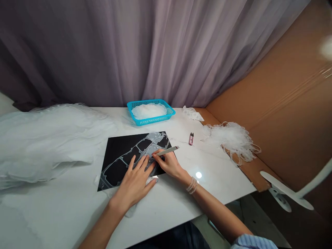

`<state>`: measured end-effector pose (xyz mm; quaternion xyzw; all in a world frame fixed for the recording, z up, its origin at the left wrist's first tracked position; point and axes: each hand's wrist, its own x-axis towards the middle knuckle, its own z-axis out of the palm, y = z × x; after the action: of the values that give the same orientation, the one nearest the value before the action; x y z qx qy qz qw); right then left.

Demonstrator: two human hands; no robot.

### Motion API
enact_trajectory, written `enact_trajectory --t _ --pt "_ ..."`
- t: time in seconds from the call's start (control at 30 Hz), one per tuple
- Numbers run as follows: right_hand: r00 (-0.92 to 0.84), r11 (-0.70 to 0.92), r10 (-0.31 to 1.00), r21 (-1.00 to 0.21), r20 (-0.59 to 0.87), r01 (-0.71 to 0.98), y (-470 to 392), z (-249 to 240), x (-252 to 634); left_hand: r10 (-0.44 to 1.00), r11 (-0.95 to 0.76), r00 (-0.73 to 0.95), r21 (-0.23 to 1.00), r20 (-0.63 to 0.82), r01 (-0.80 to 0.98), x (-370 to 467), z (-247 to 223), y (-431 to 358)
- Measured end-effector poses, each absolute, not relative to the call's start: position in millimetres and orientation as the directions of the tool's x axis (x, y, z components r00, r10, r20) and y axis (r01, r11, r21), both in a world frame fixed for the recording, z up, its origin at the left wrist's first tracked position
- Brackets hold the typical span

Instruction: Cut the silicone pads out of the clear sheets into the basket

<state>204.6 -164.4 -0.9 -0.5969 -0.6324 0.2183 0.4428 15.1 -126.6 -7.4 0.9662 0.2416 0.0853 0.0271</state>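
A black rectangular sheet (121, 141) lies tilted on the white table, with sheer white patterned fabric (135, 149) laid diagonally across it. My left hand (136, 183) rests flat with fingers spread, pressing on the fabric and the sheet's lower edge. In my right hand (169, 164) is a slim metallic pen-like tool (168, 150), pinched between thumb and fingers. Its working end is at the fabric, hidden by my fingertips. Part of the fabric trails off the sheet beneath my left hand.
A large pile of sheer white fabric (49, 141) covers the table's left side. Behind the sheet stands a blue basket (155, 121) holding white pieces. Small pink snips (191, 139), a white scrap (192, 113) and a heap of white strips (232, 138) lie right. A white stand (286, 190) is at far right.
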Motion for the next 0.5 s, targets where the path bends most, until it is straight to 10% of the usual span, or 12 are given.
enact_trajectory --t 0.5 --pt "-0.004 0.269 0.929 -0.667 0.37 0.695 -159.7 -11.8 204.0 0.452 -0.892 0.882 0.074 0.132 0.446 16.0 -9.9 -125.9"
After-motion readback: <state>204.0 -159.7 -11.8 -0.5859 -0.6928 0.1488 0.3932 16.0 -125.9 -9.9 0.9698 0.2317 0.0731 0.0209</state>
